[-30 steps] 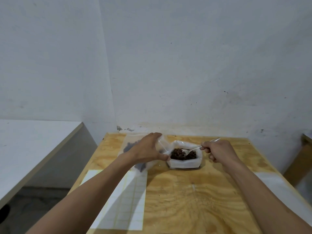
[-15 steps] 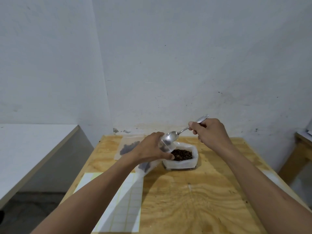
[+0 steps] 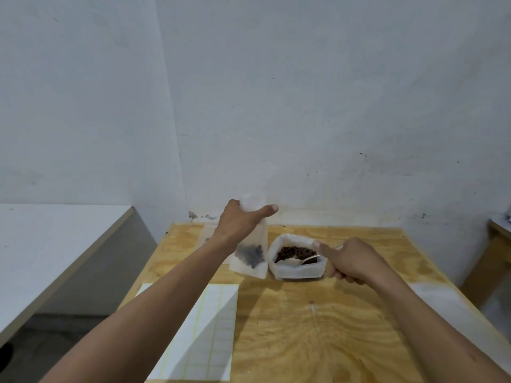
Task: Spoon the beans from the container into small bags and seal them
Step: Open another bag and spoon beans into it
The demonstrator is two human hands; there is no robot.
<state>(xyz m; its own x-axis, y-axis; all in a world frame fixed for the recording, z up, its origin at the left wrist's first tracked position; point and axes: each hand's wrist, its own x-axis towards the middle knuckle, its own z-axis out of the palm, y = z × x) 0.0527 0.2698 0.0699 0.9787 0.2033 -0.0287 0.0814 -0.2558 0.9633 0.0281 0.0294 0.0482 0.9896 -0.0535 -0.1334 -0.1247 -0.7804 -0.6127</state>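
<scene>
My left hand (image 3: pixel 240 222) grips the top of a small translucent bag (image 3: pixel 252 257) and holds it upright; dark beans lie at its bottom. Right beside it stands the white container (image 3: pixel 297 269) with dark beans (image 3: pixel 293 252) inside. My right hand (image 3: pixel 351 261) holds a metal spoon (image 3: pixel 300 260) whose bowl rests inside the container, on the near side of the beans. The spoon's handle is mostly hidden in my fist.
A white label sheet with a grid (image 3: pixel 206 330) lies on the plywood table (image 3: pixel 318 327) at front left. Another flat bag with beans (image 3: pixel 208 239) lies behind my left wrist. A white counter (image 3: pixel 55 244) stands left; a wooden piece (image 3: pixel 495 261) is at right.
My right hand has brought the spoon down from the bag's mouth into the container. My left hand has raised the bag upright.
</scene>
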